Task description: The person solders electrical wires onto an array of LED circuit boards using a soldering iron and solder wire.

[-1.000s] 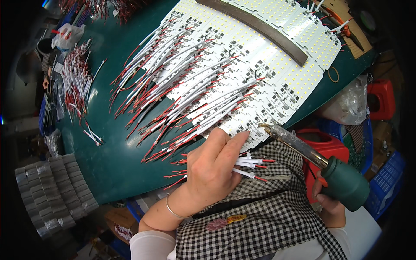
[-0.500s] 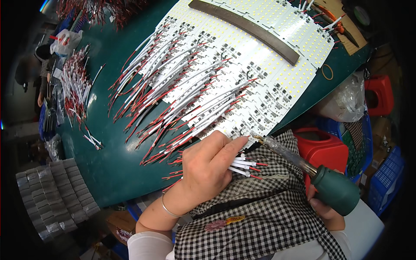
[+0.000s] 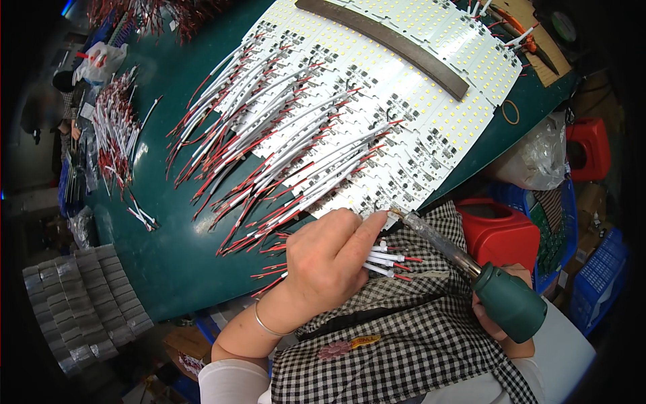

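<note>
My left hand (image 3: 326, 252) is closed around a bunch of white-sleeved wires (image 3: 385, 258) with red ends, its index finger reaching to the near corner of the LED circuit boards (image 3: 464, 138). In my right hand (image 3: 490, 318), partly hidden behind the handle, is a soldering iron (image 3: 509, 303) with a green handle and a wrapped metal shaft. The iron's tip meets the board edge beside my left fingertip; whether they touch I cannot tell. Rows of similar wires (image 3: 282, 158) are attached along the boards and hang over their left side.
A dark curved bar (image 3: 404, 52) lies across the boards on the green table (image 3: 182, 269). Loose wires (image 3: 118, 135) are heaped at left, near stacked grey bundles (image 3: 87, 303). To the right are a red stool (image 3: 501, 236), blue baskets (image 3: 599, 279) and pliers (image 3: 538, 54).
The soldering iron's handle has swung slightly left and up with my right hand, while its tip stays near the board corner. My left hand and its wires have shifted slightly right.
</note>
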### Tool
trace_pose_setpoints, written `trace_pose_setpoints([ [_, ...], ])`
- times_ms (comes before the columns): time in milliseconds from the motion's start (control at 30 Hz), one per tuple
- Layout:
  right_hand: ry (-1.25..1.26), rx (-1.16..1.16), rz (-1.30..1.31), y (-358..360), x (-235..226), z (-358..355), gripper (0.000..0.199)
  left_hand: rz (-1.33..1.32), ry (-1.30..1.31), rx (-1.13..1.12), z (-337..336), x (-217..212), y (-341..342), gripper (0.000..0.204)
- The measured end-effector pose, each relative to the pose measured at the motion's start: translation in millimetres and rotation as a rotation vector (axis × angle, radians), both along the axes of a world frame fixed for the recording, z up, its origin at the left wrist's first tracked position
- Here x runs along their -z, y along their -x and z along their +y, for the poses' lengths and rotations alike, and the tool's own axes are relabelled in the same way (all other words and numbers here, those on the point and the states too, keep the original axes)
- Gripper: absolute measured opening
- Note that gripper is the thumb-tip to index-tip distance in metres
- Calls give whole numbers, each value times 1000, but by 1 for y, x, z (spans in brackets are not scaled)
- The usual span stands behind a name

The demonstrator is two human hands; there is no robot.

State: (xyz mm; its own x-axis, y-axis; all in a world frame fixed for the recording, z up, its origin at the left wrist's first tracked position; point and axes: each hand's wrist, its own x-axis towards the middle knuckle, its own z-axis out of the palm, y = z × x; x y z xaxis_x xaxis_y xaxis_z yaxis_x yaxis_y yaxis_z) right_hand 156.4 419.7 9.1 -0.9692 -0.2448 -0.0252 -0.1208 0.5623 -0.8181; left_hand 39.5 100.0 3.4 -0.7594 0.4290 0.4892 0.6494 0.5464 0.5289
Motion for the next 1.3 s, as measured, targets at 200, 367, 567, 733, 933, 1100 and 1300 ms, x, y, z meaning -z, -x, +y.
trace_pose_setpoints([
  [200, -15, 152, 2, -8, -24, -6, 17, -20, 37, -11, -2, -3, -2, 54],
  [367, 385, 279, -322, -20, -25, 11, 30, -39, 63, -22, 0, -5, -3, 59],
  [567, -351, 189, -20, -39, -26, 39, 28, -103, 18, -9, -3, -12, -3, 41],
  [733, 122, 275, -159, -15, -33, 20, 37, 107, 2, -100, -15, -25, 6, 10],
  [933, 589, 288, -77, -13, -5, 6, 60, -51, -152, -59, -2, -33, 6, 23],
  [1100, 378, 178, -81, -11, -9, 17, 62, -17, 17, -133, 11, -16, 9, 51],
  [1300, 288, 48, -102, -4, -7, 23, 61, 110, 37, -116, 7, -11, 9, 54],
])
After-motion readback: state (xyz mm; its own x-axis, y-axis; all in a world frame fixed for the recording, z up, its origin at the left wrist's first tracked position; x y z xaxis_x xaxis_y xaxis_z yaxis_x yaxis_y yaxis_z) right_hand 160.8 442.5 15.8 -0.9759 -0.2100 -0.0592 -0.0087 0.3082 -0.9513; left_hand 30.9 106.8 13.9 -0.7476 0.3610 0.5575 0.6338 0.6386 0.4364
